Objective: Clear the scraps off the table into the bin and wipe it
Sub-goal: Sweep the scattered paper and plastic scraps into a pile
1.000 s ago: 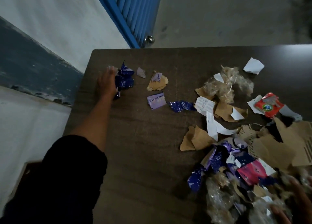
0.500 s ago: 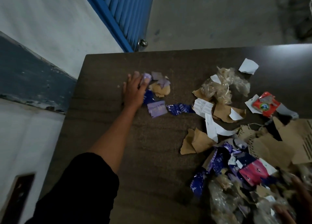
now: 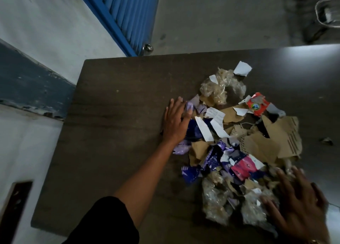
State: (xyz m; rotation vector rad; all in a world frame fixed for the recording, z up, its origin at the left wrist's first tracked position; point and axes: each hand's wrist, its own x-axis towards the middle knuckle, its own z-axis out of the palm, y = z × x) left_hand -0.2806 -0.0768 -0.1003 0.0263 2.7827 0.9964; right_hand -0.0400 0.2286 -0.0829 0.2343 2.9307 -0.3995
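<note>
Head view: left hand (image 3: 176, 122) and right hand (image 3: 301, 207), fingers straight, holding nothing, press against the pile of torn paper and plastic scraps (image 3: 239, 142) on the dark tabletop (image 3: 114, 133). Shove fast and bits could slip past.

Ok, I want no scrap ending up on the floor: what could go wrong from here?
The white paper scrap at the pile's far edge and the small scrap alone to the right lie outside both hands, so either may be left behind. The crumpled clear plastic by the right hand is the pile's closest part to the table's near edge; a careless push might tip it off. The left hand lies flat against light wrappers, which might slip under its fingers.
</note>
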